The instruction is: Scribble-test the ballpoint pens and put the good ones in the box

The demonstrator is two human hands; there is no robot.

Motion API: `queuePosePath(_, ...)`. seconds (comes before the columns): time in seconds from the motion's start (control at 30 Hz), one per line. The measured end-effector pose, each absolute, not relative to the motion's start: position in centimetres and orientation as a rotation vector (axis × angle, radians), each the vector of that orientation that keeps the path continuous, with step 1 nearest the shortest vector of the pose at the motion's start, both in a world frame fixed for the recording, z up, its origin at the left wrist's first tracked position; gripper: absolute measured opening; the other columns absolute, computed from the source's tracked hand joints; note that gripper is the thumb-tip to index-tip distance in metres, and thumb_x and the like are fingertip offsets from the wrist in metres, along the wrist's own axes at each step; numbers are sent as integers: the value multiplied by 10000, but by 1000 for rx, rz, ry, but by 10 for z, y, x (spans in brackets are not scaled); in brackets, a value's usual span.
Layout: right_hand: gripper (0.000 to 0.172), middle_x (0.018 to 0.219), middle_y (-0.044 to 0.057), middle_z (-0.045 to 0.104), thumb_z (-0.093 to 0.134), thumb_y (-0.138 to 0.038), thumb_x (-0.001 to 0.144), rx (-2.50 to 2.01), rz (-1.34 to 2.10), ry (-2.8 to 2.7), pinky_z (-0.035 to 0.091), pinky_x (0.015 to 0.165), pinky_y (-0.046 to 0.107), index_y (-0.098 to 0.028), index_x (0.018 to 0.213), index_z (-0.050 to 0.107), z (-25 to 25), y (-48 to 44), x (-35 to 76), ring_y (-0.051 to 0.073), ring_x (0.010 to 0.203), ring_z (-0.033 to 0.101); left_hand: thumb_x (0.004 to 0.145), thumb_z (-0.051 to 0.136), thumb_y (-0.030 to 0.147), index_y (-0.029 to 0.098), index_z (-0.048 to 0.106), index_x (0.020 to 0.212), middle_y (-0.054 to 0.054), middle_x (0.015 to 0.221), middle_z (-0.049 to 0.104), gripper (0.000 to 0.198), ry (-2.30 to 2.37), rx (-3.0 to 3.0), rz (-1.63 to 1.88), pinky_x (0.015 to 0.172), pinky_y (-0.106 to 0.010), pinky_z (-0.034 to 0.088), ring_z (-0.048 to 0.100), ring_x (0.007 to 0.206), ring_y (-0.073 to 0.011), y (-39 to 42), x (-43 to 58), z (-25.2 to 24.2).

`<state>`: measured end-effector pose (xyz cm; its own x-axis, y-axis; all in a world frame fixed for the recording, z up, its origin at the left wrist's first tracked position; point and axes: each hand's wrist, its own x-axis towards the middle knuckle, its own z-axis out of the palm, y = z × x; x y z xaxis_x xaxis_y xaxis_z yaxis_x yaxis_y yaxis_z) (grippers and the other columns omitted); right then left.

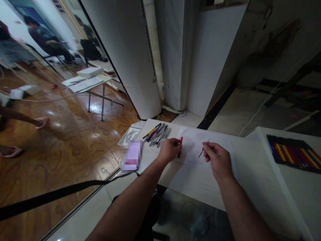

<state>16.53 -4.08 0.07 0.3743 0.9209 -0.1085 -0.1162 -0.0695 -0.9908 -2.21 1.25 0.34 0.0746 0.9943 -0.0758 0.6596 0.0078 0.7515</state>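
Observation:
A white sheet (220, 140) with grey pencil-like strokes lies on the white table (198, 189). Over its left edge my left hand (170, 149) is closed on a slim red and black pen (181, 140), held roughly upright. My right hand (216, 155) pinches a thin dark pen-like stick (201, 154), tilted above the right part of the sheet. Several pens and pencils (156, 134) lie in a loose pile to the left of my left hand.
A phone (132, 155) rests at the table's left edge. On the right is a dark case of coloured pencils (296, 154). A strap (75, 189) crosses the lower left. Beyond are a small table (86, 83), a seated person (47, 40) and another person's legs.

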Motion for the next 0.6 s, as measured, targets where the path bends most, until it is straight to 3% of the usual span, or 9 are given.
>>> queuePosePath(0.37,442,543,-9,580,749,-517,660,-1492,1095,-923,382,409,219,-144,895,715,-6,-43,155,114,485,495,777,631,225,169,728,1041,-93,898,735,287,1754,1991,550,741,-276,446,649,793,-197,13,-16,-13)
queuePosePath(0.6,459,537,-5,576,742,-538,663,-1496,1093,-940,383,413,225,-141,893,716,-10,-42,157,119,477,489,781,641,224,156,710,1043,-101,958,701,279,1763,2025,576,771,-274,452,619,822,-189,13,-17,-16)
